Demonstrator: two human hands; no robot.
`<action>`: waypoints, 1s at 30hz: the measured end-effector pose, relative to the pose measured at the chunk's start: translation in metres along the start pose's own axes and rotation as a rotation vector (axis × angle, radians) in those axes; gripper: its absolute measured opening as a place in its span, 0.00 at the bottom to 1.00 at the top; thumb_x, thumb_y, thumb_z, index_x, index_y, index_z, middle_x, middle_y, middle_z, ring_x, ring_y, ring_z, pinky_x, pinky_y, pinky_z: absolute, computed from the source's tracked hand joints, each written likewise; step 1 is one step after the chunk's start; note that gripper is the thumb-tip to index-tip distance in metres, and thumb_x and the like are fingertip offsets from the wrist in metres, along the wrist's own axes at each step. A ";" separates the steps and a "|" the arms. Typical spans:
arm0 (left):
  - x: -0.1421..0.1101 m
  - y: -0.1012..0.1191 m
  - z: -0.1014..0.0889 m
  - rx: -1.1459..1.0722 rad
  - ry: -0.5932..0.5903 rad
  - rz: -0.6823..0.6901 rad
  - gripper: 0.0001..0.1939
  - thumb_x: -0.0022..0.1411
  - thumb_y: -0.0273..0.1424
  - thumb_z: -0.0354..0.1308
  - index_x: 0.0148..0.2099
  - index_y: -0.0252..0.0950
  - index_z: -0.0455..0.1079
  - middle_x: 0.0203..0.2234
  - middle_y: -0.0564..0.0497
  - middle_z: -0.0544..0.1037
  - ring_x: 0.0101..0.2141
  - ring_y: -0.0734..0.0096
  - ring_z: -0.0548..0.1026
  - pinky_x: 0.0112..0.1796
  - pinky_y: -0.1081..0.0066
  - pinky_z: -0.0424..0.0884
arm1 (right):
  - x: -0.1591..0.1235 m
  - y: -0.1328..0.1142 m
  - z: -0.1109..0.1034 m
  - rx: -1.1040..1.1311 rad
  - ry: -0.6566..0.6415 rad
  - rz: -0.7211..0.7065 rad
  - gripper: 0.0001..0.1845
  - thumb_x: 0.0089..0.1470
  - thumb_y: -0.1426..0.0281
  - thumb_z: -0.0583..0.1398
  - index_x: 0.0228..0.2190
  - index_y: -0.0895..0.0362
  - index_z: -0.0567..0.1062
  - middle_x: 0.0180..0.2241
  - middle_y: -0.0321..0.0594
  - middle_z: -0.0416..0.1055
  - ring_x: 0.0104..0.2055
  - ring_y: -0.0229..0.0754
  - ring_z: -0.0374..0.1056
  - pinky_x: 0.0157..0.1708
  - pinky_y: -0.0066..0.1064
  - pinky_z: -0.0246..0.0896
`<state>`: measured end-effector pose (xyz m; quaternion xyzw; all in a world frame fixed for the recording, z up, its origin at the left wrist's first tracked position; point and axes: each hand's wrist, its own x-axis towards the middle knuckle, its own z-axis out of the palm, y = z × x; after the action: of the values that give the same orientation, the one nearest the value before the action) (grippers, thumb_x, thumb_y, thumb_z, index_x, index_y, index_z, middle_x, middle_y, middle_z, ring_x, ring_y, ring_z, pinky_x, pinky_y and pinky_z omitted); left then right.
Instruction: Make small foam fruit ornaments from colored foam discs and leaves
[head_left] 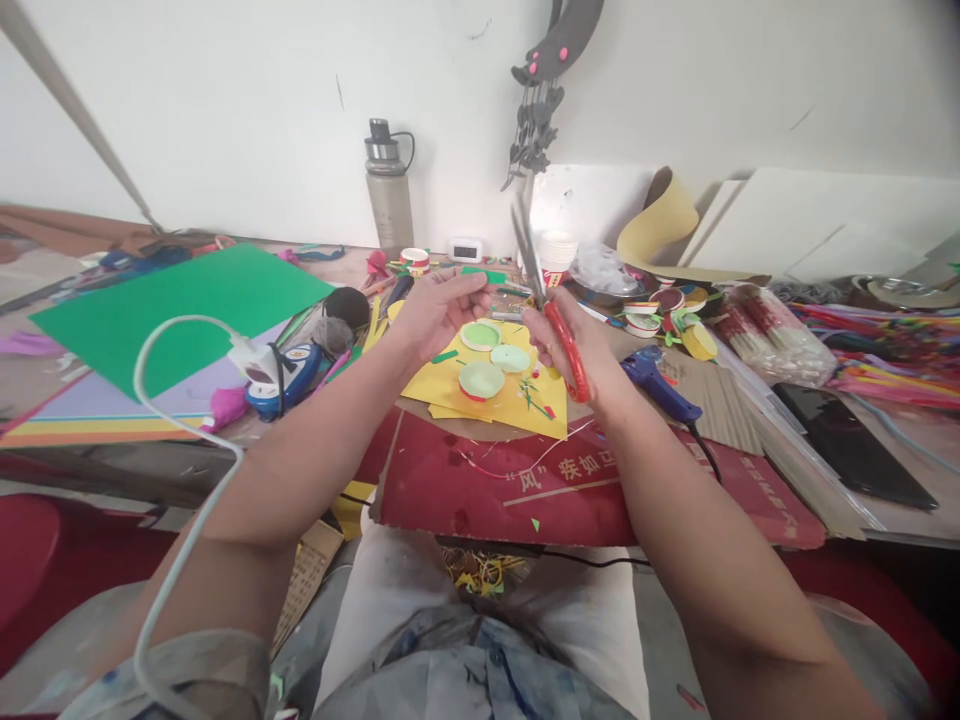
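Observation:
Between the thumb and fingers of my left hand (442,312) is a small green paper strip (484,275). My right hand (574,335) is closed around the red handles of a pair of scissors (564,350), whose blades point up and away from me. The blades stand to the right of the strip, apart from it. Below and between my hands, a pale green round piece (481,380) and two other pale green rounds lie on yellow paper (442,385), with small green scraps (534,400) around them.
A green sheet (180,310) covers stacked coloured paper at left, near a blue device with a white cable (184,470). A bottle (388,190) stands at the back. To the right lie a blue glue gun (660,385), a black phone (855,445) and bundled coloured stems (892,340).

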<state>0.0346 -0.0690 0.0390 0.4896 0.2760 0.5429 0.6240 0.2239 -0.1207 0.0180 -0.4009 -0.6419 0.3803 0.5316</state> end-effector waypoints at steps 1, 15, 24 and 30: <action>0.002 0.003 -0.004 0.004 0.007 0.005 0.06 0.61 0.24 0.67 0.32 0.32 0.74 0.26 0.51 0.80 0.26 0.81 0.77 0.33 0.78 0.75 | -0.001 -0.002 -0.001 -0.033 -0.053 0.011 0.26 0.52 0.45 0.70 0.35 0.50 0.68 0.22 0.27 0.62 0.22 0.33 0.56 0.20 0.27 0.56; 0.011 0.008 -0.019 0.033 -0.028 -0.004 0.04 0.60 0.23 0.68 0.33 0.31 0.75 0.29 0.48 0.80 0.30 0.77 0.80 0.34 0.75 0.77 | -0.006 -0.004 -0.003 -0.097 -0.219 0.071 0.33 0.51 0.35 0.64 0.35 0.52 0.71 0.22 0.31 0.64 0.21 0.33 0.58 0.17 0.25 0.52; 0.011 0.008 -0.016 0.034 -0.002 -0.019 0.04 0.62 0.22 0.67 0.34 0.32 0.76 0.29 0.49 0.81 0.29 0.77 0.80 0.35 0.74 0.78 | -0.008 -0.005 -0.001 -0.040 -0.251 0.080 0.32 0.50 0.36 0.65 0.31 0.51 0.67 0.21 0.30 0.65 0.20 0.32 0.57 0.16 0.24 0.53; 0.009 0.004 -0.012 0.093 -0.017 0.035 0.10 0.58 0.27 0.72 0.31 0.33 0.73 0.26 0.52 0.80 0.27 0.78 0.78 0.35 0.74 0.76 | -0.004 0.004 0.007 0.051 -0.053 0.037 0.32 0.50 0.36 0.66 0.35 0.50 0.68 0.23 0.30 0.66 0.20 0.34 0.58 0.16 0.26 0.54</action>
<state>0.0249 -0.0572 0.0402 0.5273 0.2870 0.5362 0.5934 0.2176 -0.1237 0.0116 -0.3887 -0.6386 0.4168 0.5171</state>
